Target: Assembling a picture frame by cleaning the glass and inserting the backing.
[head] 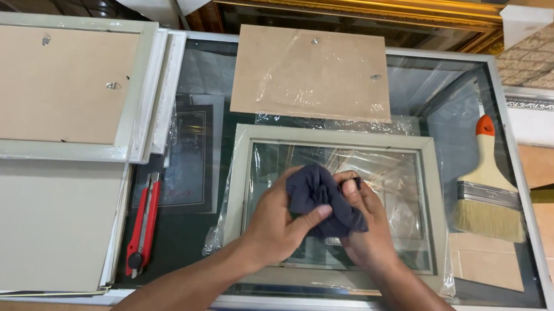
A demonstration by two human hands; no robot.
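Holding a dark cloth [319,198] in both hands over a framed pane on a glass table [521,308].

Largest is the table, with a stack of frames [51,87] lying backs up at its left and grey boards [23,218] below them. A brown backing board [312,73] in clear plastic lies at the far middle. Just in front of it, the pale frame [347,139] with its glass rests on plastic film, directly under the hands. A wide paintbrush [489,191] with an orange tip lies to the right, and a red knife [144,224] to the left. The left hand [276,227] and right hand [365,226] are together, both clamped on the bunched cloth above the glass.
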